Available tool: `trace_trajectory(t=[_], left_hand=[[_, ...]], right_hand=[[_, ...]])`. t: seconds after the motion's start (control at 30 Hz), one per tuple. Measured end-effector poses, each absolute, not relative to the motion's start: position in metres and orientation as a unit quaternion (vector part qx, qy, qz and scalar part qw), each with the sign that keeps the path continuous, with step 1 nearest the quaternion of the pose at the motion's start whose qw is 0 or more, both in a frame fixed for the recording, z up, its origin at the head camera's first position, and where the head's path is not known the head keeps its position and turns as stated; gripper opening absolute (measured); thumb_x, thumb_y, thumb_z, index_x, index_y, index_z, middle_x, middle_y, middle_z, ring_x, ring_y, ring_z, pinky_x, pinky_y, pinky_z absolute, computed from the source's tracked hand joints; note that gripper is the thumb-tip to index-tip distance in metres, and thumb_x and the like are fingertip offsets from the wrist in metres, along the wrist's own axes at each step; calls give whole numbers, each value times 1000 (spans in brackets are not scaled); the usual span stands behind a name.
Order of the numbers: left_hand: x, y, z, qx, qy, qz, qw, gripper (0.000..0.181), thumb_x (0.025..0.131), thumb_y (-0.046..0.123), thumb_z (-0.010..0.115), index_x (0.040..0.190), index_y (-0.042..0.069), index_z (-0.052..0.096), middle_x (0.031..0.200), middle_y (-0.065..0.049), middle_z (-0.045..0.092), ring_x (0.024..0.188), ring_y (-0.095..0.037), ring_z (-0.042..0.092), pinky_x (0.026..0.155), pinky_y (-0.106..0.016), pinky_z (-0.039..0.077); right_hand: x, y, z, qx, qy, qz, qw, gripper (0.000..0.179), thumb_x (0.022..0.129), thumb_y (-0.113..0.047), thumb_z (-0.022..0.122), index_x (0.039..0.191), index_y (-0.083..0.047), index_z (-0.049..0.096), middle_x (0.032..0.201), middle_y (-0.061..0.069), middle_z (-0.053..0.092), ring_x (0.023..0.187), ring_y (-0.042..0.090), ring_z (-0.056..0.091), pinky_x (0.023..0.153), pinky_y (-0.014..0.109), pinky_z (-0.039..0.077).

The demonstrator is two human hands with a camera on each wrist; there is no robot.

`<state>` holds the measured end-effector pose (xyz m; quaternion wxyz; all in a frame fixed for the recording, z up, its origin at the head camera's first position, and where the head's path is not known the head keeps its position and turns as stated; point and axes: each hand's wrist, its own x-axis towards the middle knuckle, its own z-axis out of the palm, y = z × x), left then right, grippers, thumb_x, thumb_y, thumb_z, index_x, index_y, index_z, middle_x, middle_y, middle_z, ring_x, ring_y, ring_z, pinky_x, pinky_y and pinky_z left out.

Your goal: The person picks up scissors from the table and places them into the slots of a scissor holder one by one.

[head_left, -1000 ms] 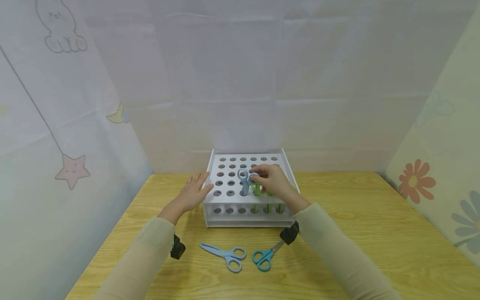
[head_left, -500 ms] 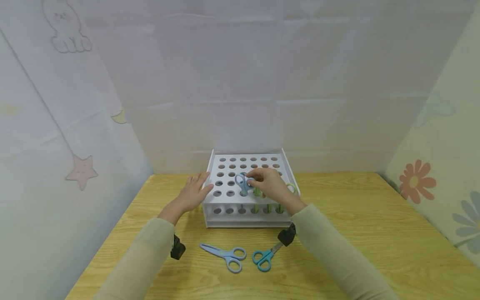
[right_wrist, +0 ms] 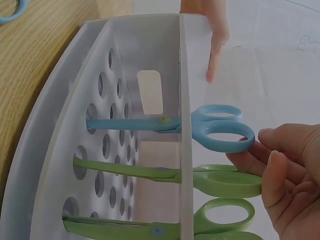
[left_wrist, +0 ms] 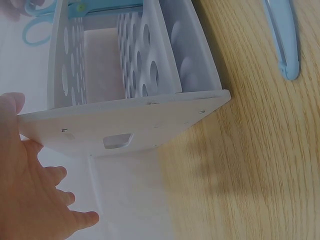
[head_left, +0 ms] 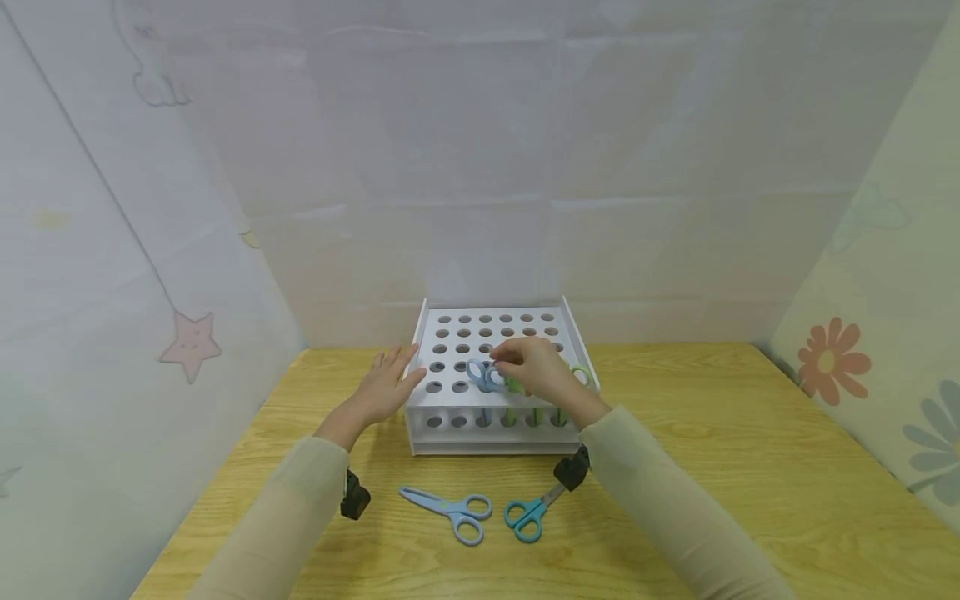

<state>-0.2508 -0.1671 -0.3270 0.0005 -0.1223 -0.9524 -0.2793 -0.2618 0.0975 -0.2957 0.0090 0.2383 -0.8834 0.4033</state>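
Observation:
A white rack with rows of round holes stands on the table. Pale blue scissors stand handle up in its front row, their blades passing through the upper panel to a lower hole. My right hand has its curled fingertips at one handle ring; in the right wrist view one finger lies behind the ring. Beside them stand green-handled scissors and further green scissors. My left hand rests against the rack's left side, fingers extended, as the left wrist view shows at the side panel.
In front of the rack lie periwinkle scissors and teal-handled scissors on the wooden table. A pale fabric backdrop rises close behind the rack.
The pale blue scissors have gone down into the rack; their blades now show below the upper panel. My right hand has come down and slightly left with them. The left hand keeps its place.

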Motion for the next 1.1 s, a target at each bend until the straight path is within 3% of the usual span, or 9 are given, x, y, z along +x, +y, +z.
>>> trace_trajectory(t=[0.1, 0.37, 0.6, 0.77, 1.1], left_hand=[[-250, -170, -326, -122, -951, -283, -1, 62, 97, 46, 33, 148, 13, 19, 150, -23, 8, 134, -45, -4, 100, -64, 6], [-249, -170, -326, -118, -951, -284, -4, 62, 97, 46, 32, 148, 14, 18, 150, -22, 6, 134, -44, -5, 101, -64, 5], [-252, -171, -327, -115, -953, -279, -7, 63, 97, 47, 31, 148, 13, 18, 150, -23, 7, 134, -44, -4, 101, -64, 6], [-252, -171, -328, -113, -952, -284, -13, 62, 97, 46, 32, 149, 15, 17, 150, -21, 6, 134, -42, -5, 101, -63, 5], [-252, -172, -329, -114, -952, -285, -9, 62, 97, 46, 32, 149, 15, 18, 150, -22, 7, 134, -44, -3, 102, -61, 5]], right_hand=[[-260, 96, -295, 236, -882, 407, 14, 20, 89, -10, 61, 108, -3, 65, 100, 7, 67, 79, 24, 62, 42, 28, 45], [-262, 101, -295, 230, -856, 463, 18, 21, 87, -10, 63, 106, -2, 65, 97, 8, 68, 63, 38, 57, 42, 28, 45], [-262, 106, -295, 226, -836, 499, 9, 22, 86, -10, 64, 107, -2, 65, 98, 9, 67, 70, 42, 57, 48, 36, 50], [-259, 110, -294, 236, -829, 507, 9, 22, 86, -10, 65, 106, -2, 65, 98, 11, 67, 77, 37, 60, 54, 45, 51], [-252, 118, -293, 259, -818, 513, -3, 25, 87, -11, 65, 110, -1, 64, 100, 12, 66, 78, 38, 58, 52, 38, 51]])
